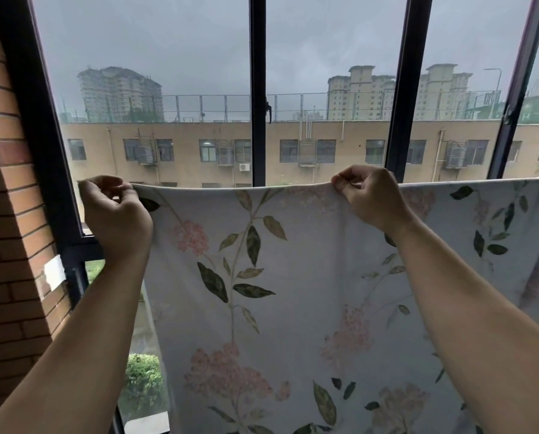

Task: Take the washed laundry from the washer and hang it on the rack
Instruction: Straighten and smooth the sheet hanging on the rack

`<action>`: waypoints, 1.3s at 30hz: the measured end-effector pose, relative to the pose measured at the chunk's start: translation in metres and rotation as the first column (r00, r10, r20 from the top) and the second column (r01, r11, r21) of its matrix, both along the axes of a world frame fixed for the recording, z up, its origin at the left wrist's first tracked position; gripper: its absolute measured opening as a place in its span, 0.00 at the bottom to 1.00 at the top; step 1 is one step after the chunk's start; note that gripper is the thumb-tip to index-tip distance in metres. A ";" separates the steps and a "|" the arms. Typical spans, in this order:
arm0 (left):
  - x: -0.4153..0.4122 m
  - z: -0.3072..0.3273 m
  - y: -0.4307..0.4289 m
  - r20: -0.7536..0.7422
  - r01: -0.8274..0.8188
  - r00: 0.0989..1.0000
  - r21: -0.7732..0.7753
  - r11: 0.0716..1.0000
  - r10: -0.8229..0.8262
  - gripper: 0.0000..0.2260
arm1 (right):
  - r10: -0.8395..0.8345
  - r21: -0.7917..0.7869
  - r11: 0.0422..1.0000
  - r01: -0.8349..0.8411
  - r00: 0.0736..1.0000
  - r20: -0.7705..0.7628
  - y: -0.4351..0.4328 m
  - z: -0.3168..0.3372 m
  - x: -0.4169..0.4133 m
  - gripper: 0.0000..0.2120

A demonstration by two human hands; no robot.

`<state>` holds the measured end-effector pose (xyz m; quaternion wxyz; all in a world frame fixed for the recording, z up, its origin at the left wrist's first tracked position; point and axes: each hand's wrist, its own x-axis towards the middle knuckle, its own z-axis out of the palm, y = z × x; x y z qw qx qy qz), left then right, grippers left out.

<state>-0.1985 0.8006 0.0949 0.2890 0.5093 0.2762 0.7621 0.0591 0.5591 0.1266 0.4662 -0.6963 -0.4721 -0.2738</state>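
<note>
Fingers [346, 183] of left hand [115, 217] and right hand [371, 198] curled, pinching top fold of pale floral-print fabric sheet [293, 277]; sheet already draped before dark-framed window [258, 89], rack hidden beneath; hanging seems nearly done, only smoothing remains; washer unseen.

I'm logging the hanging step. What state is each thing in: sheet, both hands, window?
floral sheet: spread out, hanging down, top edge taut and level.
left hand: pinches the sheet's top edge at its left corner.
right hand: pinches the top edge further along.
window: appears closed.
</note>
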 end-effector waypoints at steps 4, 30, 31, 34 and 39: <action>0.003 -0.012 0.007 -0.024 0.026 0.999 -0.083 0.996 -0.029 0.07 | -0.019 0.012 1.000 0.019 0.999 -0.029 -0.003 -0.006 0.007 0.08; 0.205 0.027 -0.182 -0.742 0.318 0.615 0.542 0.778 0.266 0.13 | -0.166 -0.143 0.975 0.170 0.985 0.043 -0.067 -0.012 0.078 0.12; 0.206 0.030 -0.185 -0.747 0.275 0.589 0.544 0.793 0.308 0.14 | -0.178 -0.159 0.970 0.182 0.983 0.040 -0.071 -0.011 0.085 0.12; 0.218 0.046 -0.200 -0.808 0.232 0.491 0.481 0.845 0.325 0.11 | -0.232 -0.165 0.959 0.229 0.973 0.000 -0.087 -0.009 0.112 0.14; 0.266 0.048 -0.246 -0.871 0.338 0.390 0.436 0.834 0.298 0.08 | -0.212 -0.180 0.962 0.208 0.977 -0.006 -0.104 -0.013 0.150 0.15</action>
